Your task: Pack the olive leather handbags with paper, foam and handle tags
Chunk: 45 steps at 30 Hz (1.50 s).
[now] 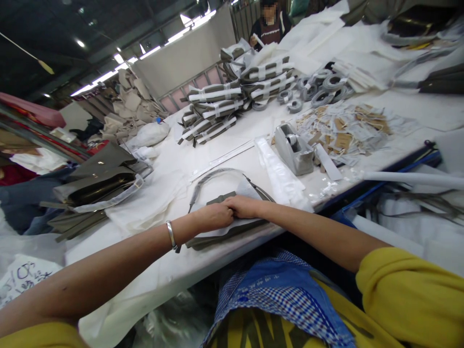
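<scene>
An olive-grey handbag (pixel 208 243) lies on the white-covered table close to its front edge. Its wrapped handle (pixel 199 182) arches away from me, and a white sheet (pixel 213 229) lies against the bag. My left hand (pixel 216 216), with a silver bangle at the wrist, meets my right hand (pixel 244 206) over the middle of the bag. Both hands have their fingers closed together. Whatever is pinched between them is hidden by the fingers.
A grey tape dispenser (pixel 295 152) stands right of a clear plastic bag (pixel 277 174). Beyond lie tags (pixel 344 130), tape rolls (pixel 322 89) and stacked wrapped straps (pixel 213 104). More olive bags (pixel 97 181) sit at left. A person (pixel 270 29) stands across the table.
</scene>
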Motion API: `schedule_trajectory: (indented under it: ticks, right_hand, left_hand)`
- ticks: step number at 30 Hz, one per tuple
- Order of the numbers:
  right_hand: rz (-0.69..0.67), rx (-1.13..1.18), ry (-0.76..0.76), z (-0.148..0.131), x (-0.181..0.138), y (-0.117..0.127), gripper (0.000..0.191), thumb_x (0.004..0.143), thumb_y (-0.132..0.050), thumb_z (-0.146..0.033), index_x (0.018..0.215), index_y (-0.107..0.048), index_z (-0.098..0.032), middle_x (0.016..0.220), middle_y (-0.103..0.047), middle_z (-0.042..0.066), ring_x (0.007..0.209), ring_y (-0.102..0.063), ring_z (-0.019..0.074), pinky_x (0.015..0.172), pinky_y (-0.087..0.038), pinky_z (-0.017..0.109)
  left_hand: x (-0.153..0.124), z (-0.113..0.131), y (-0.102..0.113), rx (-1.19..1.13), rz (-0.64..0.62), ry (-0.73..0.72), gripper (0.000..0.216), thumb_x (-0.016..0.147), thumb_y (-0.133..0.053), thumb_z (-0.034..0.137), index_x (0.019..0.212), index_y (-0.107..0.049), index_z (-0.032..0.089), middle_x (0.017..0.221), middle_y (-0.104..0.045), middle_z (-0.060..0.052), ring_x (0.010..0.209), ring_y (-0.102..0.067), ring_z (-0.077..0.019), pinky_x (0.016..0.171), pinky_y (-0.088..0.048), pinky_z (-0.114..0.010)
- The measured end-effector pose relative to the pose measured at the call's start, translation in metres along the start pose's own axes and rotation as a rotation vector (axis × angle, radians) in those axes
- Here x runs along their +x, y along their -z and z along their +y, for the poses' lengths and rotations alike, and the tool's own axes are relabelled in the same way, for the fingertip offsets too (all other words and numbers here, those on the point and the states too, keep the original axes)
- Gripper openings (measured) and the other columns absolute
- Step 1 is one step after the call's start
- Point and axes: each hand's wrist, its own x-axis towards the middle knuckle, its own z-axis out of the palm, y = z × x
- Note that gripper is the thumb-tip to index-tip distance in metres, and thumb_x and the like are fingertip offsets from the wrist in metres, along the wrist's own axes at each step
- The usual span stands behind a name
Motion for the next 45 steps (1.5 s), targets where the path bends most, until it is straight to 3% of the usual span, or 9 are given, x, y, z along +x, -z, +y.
schedule_trajectory:
  ticks: [10, 15, 19, 24, 30, 34, 37, 40, 45]
  right_hand:
    - [-0.021, 0.048, 0.032, 0.001, 0.001, 0.0, 0.05, 0.086, -0.063, -0.009, 0.134, -0.059, -0.023, 0.119, -0.07, 0.009, 0.106, -0.063, 0.0223, 0.091, -0.047, 0.032]
    - [-0.024, 0.034, 0.019, -0.001, 0.0, 0.001, 0.042, 0.085, -0.063, -0.008, 0.126, -0.064, -0.018, 0.113, -0.071, 0.01, 0.103, -0.064, 0.0222, 0.09, -0.047, 0.032]
    - [-0.022, 0.079, 0.041, -0.002, 0.0, 0.001, 0.038, 0.086, -0.06, -0.006, 0.121, -0.066, -0.02, 0.116, -0.071, 0.007, 0.108, -0.063, 0.0216, 0.092, -0.046, 0.031]
    - [-0.029, 0.065, 0.025, -0.003, -0.001, 0.001, 0.043, 0.086, -0.059, -0.006, 0.127, -0.062, -0.019, 0.124, -0.068, 0.009, 0.114, -0.061, 0.0235, 0.096, -0.045, 0.033]
    - [-0.032, 0.039, 0.004, -0.003, -0.001, 0.0, 0.047, 0.086, -0.06, -0.008, 0.13, -0.061, -0.023, 0.122, -0.068, 0.008, 0.112, -0.061, 0.0222, 0.095, -0.045, 0.034]
    - [-0.025, 0.033, -0.015, -0.002, -0.001, 0.0, 0.043, 0.084, -0.064, -0.006, 0.124, -0.065, -0.022, 0.114, -0.069, 0.007, 0.105, -0.063, 0.021, 0.09, -0.046, 0.031]
    - [-0.023, 0.037, -0.014, -0.005, -0.001, 0.002, 0.039, 0.086, -0.061, -0.007, 0.122, -0.065, -0.021, 0.112, -0.07, 0.007, 0.104, -0.062, 0.0211, 0.089, -0.046, 0.031]
    - [-0.027, 0.064, 0.01, -0.009, -0.001, 0.004, 0.029, 0.088, -0.058, -0.009, 0.113, -0.068, -0.021, 0.11, -0.07, 0.006, 0.102, -0.063, 0.0202, 0.088, -0.046, 0.03]
    - [-0.016, 0.078, 0.008, -0.008, 0.0, 0.003, 0.03, 0.086, -0.061, -0.008, 0.112, -0.069, -0.022, 0.11, -0.071, 0.004, 0.103, -0.063, 0.0202, 0.089, -0.047, 0.03]
  left_hand:
    - [-0.031, -0.004, -0.017, -0.126, 0.108, 0.202, 0.014, 0.09, -0.048, 0.018, 0.09, -0.061, 0.018, 0.103, -0.066, -0.003, 0.073, -0.062, -0.014, 0.061, -0.044, -0.024]
    - [-0.04, 0.004, -0.026, -0.187, 0.211, 0.272, 0.016, 0.091, -0.044, 0.017, 0.096, -0.059, 0.019, 0.106, -0.065, -0.003, 0.075, -0.061, -0.0131, 0.06, -0.041, -0.023]
    - [-0.044, 0.005, -0.031, -0.234, 0.267, 0.214, 0.019, 0.095, -0.04, 0.018, 0.099, -0.058, 0.019, 0.11, -0.064, -0.003, 0.078, -0.06, -0.0118, 0.064, -0.04, -0.022]
    - [-0.041, -0.003, -0.041, -0.279, 0.32, 0.16, 0.018, 0.096, -0.041, 0.018, 0.093, -0.058, 0.019, 0.099, -0.066, -0.003, 0.079, -0.059, -0.012, 0.066, -0.04, -0.022]
    - [-0.04, -0.013, -0.045, -0.388, 0.362, 0.142, 0.018, 0.084, -0.049, 0.009, 0.094, -0.059, 0.02, 0.091, -0.066, 0.002, 0.073, -0.059, -0.0098, 0.065, -0.042, -0.019]
    - [-0.047, -0.018, -0.044, -0.464, 0.398, 0.15, 0.033, 0.087, -0.051, 0.011, 0.117, -0.058, 0.023, 0.095, -0.068, 0.001, 0.077, -0.062, -0.0107, 0.071, -0.046, -0.02]
    - [-0.052, -0.016, -0.041, -0.498, 0.426, 0.149, 0.038, 0.096, -0.043, 0.018, 0.131, -0.054, 0.026, 0.116, -0.067, -0.004, 0.095, -0.064, -0.0135, 0.082, -0.049, -0.024]
    - [-0.053, -0.013, -0.035, -0.481, 0.403, 0.128, 0.034, 0.099, -0.04, 0.02, 0.124, -0.061, 0.027, 0.126, -0.064, -0.004, 0.105, -0.063, -0.015, 0.089, -0.049, -0.026]
    - [-0.047, -0.015, -0.025, -0.356, 0.323, 0.053, 0.03, 0.098, -0.041, 0.018, 0.111, -0.067, 0.024, 0.117, -0.067, -0.002, 0.101, -0.063, -0.0144, 0.087, -0.049, -0.025]
